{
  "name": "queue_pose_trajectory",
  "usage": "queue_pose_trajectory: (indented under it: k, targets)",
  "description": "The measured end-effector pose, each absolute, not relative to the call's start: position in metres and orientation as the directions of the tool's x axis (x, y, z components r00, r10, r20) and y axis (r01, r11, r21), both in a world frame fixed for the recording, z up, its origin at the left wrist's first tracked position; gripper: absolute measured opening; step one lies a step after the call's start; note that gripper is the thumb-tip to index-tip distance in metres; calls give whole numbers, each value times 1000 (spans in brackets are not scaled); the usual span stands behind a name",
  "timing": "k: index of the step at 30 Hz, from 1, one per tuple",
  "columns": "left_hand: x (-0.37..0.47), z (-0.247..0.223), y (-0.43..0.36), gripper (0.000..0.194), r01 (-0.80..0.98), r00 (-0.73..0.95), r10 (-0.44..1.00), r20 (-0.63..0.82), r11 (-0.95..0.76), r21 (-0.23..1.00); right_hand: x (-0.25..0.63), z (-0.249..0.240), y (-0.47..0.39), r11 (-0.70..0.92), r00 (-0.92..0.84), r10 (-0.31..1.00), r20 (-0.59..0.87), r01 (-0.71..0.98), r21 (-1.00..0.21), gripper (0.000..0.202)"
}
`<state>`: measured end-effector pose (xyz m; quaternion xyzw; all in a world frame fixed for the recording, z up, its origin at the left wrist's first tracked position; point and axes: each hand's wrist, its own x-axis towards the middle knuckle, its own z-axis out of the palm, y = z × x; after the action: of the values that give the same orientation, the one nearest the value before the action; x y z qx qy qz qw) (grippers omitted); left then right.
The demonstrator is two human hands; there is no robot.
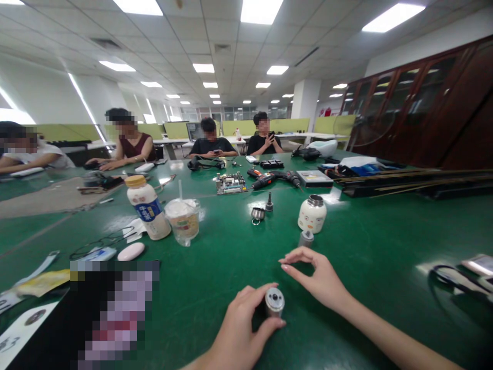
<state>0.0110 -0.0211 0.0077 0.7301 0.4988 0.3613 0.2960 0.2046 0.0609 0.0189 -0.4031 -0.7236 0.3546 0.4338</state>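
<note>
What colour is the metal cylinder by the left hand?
The cylinder is silver-grey, seen in the head view.

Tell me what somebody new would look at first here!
Probably the two bare hands near the front: the left hand grips a small silver cylinder, while the right hand curves its fingers nearby. Next, perhaps, the white bottle with funny faces, beyond the right hand, and the big green table underneath everything.

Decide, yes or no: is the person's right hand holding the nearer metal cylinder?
No, the left hand holds the nearer metal cylinder, and the right hand is apart from it.
</note>
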Motion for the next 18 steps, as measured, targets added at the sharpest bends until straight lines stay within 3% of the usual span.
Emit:
queue_pose_trajectory:
  k: [3, 8, 14, 18]
  targets:
    - [12, 6, -21, 41, 500, 242, 934, 262, -352, 791, 197, 39, 42, 484, -410, 829, 381, 183, -856, 9]
    - [13, 4, -21, 41, 469, 240, 925, 294, -376, 800, 190, 50, 21, 530, -505, 782, 365, 230, -816, 5]
    - [13, 7, -21, 41, 493, 246, 929, 277, -366, 790, 191, 43, 26, 485, -376, 852, 364, 303, -821, 16]
    - [12, 6, -21, 42, 505, 242, 929, 279, -366, 782, 193, 48, 28, 513, -328, 841, 431, 231, -826, 18]
